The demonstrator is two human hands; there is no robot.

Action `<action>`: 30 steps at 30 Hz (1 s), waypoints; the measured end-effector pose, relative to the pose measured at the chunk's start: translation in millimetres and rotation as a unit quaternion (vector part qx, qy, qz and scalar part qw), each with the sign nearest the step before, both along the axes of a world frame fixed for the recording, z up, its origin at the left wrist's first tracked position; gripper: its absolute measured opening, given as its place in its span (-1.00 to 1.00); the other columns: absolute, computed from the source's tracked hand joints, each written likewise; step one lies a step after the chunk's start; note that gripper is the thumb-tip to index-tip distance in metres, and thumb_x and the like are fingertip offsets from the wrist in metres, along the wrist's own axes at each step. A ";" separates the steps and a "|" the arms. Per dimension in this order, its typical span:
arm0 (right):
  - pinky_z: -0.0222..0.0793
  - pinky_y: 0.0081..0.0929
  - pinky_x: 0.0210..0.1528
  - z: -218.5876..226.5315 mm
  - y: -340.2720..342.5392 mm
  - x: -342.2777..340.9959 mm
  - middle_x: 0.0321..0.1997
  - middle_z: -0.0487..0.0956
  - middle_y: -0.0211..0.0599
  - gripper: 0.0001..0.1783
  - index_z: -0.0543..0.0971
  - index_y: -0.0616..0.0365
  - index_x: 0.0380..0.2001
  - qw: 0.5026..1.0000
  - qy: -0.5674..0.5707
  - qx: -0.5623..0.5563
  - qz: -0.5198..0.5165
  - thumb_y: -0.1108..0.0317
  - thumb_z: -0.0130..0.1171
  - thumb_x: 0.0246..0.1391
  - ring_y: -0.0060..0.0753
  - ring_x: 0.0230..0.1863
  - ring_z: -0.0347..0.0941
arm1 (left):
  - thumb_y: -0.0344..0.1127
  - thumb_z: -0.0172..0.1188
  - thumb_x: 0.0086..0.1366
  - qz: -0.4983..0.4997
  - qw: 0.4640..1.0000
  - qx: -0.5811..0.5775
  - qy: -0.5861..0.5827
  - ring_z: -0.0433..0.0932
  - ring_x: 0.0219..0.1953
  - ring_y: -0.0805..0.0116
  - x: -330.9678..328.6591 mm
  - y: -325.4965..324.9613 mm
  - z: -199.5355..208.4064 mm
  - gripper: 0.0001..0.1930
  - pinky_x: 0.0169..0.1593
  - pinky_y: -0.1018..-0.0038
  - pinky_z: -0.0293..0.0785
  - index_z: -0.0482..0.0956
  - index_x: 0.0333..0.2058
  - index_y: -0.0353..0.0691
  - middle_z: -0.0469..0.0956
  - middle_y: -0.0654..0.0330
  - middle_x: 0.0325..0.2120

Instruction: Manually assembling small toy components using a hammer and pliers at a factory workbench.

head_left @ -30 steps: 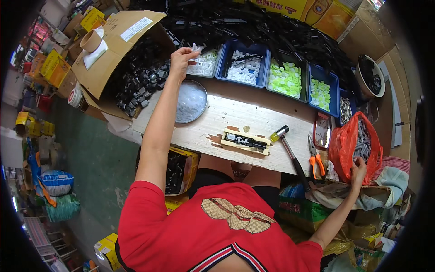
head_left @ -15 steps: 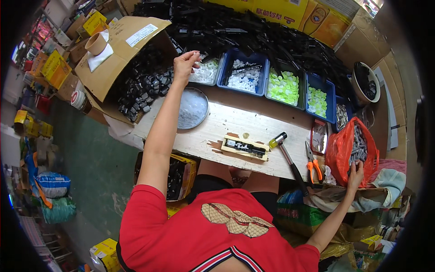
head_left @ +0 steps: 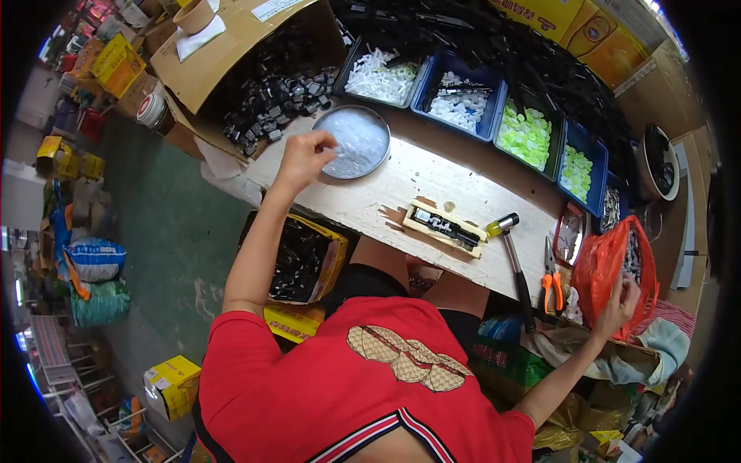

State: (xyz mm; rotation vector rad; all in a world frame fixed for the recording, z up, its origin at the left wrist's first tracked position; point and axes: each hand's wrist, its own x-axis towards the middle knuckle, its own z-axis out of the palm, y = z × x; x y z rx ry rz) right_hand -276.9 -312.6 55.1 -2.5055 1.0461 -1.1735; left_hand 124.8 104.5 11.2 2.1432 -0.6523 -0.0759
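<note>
My left hand (head_left: 303, 160) is at the near-left rim of a round metal dish (head_left: 356, 137) holding a whitish, shiny mass. Its fingertips are pinched together, and what they hold, if anything, is too small to name. At the bench's right end, my right hand (head_left: 619, 307) is at the front of a red plastic bag (head_left: 603, 270) of grey parts (head_left: 633, 255). Those fingers are curled together, their contents hidden. Between the hands lies a cream-coloured holder (head_left: 421, 229) with a black assembly (head_left: 448, 225) set in it.
Right of the holder lie a hammer (head_left: 515, 262) and orange-handled pliers (head_left: 552, 282). Behind stand trays of white pieces (head_left: 382, 79), more white pieces (head_left: 459, 104) and yellow-green pieces (head_left: 525, 135). A cardboard box (head_left: 208, 62) with black parts (head_left: 282, 108) is at left.
My left hand has come down and nearer, from the tray of white pieces to the dish. My right hand has risen slightly from the bag's grey parts. The view has shifted.
</note>
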 end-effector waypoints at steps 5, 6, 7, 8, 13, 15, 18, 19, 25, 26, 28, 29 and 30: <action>0.25 -0.67 -0.26 0.8 44.0 49.2 -0.40 0.43 -0.38 -0.88 0.47 0.29 -0.37 0.984 0.014 0.128 0.122 0.56 0.08 -0.05 -0.59 -0.35 0.34 | -0.53 0.16 -0.10 -0.053 0.992 0.080 -0.076 0.48 -0.47 0.18 -8.8 2.6 -20.1 -0.94 -0.40 0.39 0.39 0.54 -0.55 -0.29 0.46 0.10 -0.59; 0.26 -0.67 -0.24 -2.6 47.3 51.9 -0.39 0.43 -0.37 -0.87 0.46 0.29 -0.36 0.979 0.016 0.153 0.130 0.57 0.08 -0.06 -0.58 -0.32 0.35 | -0.53 0.16 -0.10 -0.054 0.993 0.079 -0.076 0.48 -0.47 0.18 -8.8 -0.7 -24.2 -0.94 -0.40 0.39 0.39 0.54 -0.55 -0.29 0.46 0.10 -0.59; 0.27 -0.64 -0.20 -8.9 46.2 52.0 -0.34 0.44 -0.34 -0.83 0.46 0.29 -0.32 0.974 0.011 0.177 0.140 0.59 0.06 -0.06 -0.54 -0.27 0.37 | -0.52 0.16 -0.10 -0.067 0.989 0.100 -0.082 0.48 -0.46 0.17 -9.6 -4.9 -27.3 -0.94 -0.38 0.37 0.39 0.54 -0.55 -0.28 0.46 0.11 -0.58; 0.27 -0.64 -0.20 -9.8 50.0 55.0 -0.34 0.44 -0.34 -0.83 0.46 0.29 -0.32 0.974 0.011 0.176 0.140 0.59 0.06 -0.06 -0.54 -0.27 0.37 | -0.50 0.17 -0.10 -0.080 0.986 0.121 -0.088 0.47 -0.45 0.16 -9.6 -6.7 -28.5 -0.94 -0.37 0.34 0.39 0.54 -0.56 -0.27 0.46 0.11 -0.58; 0.26 -0.63 -0.15 -10.0 64.5 64.3 -0.26 0.42 -0.32 -0.77 0.46 0.30 -0.23 0.970 0.031 0.149 0.189 0.61 0.02 -0.03 -0.52 -0.23 0.36 | -0.46 0.20 -0.11 -0.034 0.992 0.090 -0.076 0.46 -0.41 0.19 -7.1 -8.2 -18.5 -0.91 -0.32 0.35 0.39 0.56 -0.52 -0.23 0.48 0.14 -0.56; 0.28 -0.62 -0.21 -15.6 70.5 68.9 -0.29 0.41 -0.31 -0.79 0.48 0.29 -0.28 0.958 0.019 0.183 0.218 0.62 0.05 -0.07 -0.52 -0.25 0.36 | -0.43 0.22 -0.11 -0.015 0.992 0.087 -0.090 0.46 -0.39 0.22 -5.7 -5.7 -20.7 -0.88 -0.30 0.37 0.39 0.58 -0.49 -0.21 0.50 0.16 -0.55; 0.25 -0.64 -0.30 -17.1 88.1 84.6 -0.35 0.43 -0.34 -0.82 0.49 0.25 -0.36 0.961 0.047 0.149 0.227 0.61 0.12 -0.14 -0.54 -0.33 0.33 | -0.47 0.21 -0.10 -0.044 0.981 0.110 -0.155 0.46 -0.48 0.27 -11.8 -7.4 -27.4 -0.88 -0.38 0.43 0.40 0.58 -0.48 -0.24 0.49 0.16 -0.56; 0.27 -0.62 -0.30 -16.6 95.5 92.5 -0.38 0.45 -0.31 -0.82 0.50 0.24 -0.40 0.957 0.043 0.152 0.242 0.60 0.14 -0.18 -0.48 -0.34 0.36 | -0.47 0.21 -0.10 -0.046 0.981 0.110 -0.156 0.46 -0.48 0.27 -11.7 -7.8 -27.6 -0.88 -0.38 0.43 0.40 0.58 -0.48 -0.24 0.49 0.16 -0.56; 0.26 -0.56 -0.33 -20.3 151.9 146.3 -0.42 0.49 -0.28 -0.80 0.50 0.23 -0.44 0.896 -0.037 0.252 0.364 0.55 0.22 -0.24 -0.43 -0.40 0.39 | -0.55 0.15 0.05 -0.039 0.953 -0.238 0.182 0.37 -0.53 0.63 -34.4 -27.6 6.7 -0.90 -0.46 0.73 0.30 0.57 -0.40 -0.32 0.41 0.35 -0.53; 0.28 -0.59 -0.26 -21.8 157.6 154.8 -0.41 0.48 -0.30 -0.81 0.48 0.26 -0.43 0.891 -0.006 0.241 0.384 0.56 0.21 -0.23 -0.47 -0.36 0.38 | -0.56 0.15 0.05 -0.079 0.942 -0.260 0.198 0.39 -0.50 0.64 -41.4 -34.0 11.0 -0.87 -0.50 0.75 0.30 0.56 -0.37 -0.34 0.43 0.33 -0.44; 0.22 -0.55 -0.33 -10.0 176.8 176.2 -0.47 0.48 -0.30 -0.81 0.49 0.21 -0.46 0.880 -0.004 0.208 0.427 0.51 0.24 -0.25 -0.42 -0.42 0.38 | -0.57 0.15 0.05 -0.123 0.928 -0.282 0.209 0.40 -0.49 0.62 -56.0 -44.2 17.3 -0.87 -0.49 0.74 0.34 0.56 -0.37 -0.35 0.42 0.30 -0.43; 0.19 -0.54 -0.33 -10.0 182.8 182.6 -0.47 0.49 -0.32 -0.82 0.49 0.19 -0.47 0.875 -0.008 0.216 0.434 0.49 0.25 -0.25 -0.42 -0.43 0.37 | -0.58 0.16 0.03 -0.146 0.921 -0.291 0.214 0.42 -0.47 0.61 -60.7 -49.8 16.0 -0.89 -0.47 0.72 0.36 0.56 -0.40 -0.35 0.42 0.29 -0.43; 0.19 -0.53 -0.34 -7.6 185.9 186.5 -0.47 0.49 -0.32 -0.82 0.50 0.19 -0.47 0.876 -0.007 0.209 0.436 0.49 0.25 -0.25 -0.42 -0.43 0.38 | -0.59 0.16 0.02 -0.157 0.924 -0.282 0.204 0.42 -0.47 0.61 -65.5 -54.6 17.8 -0.89 -0.47 0.72 0.37 0.56 -0.42 -0.35 0.43 0.28 -0.43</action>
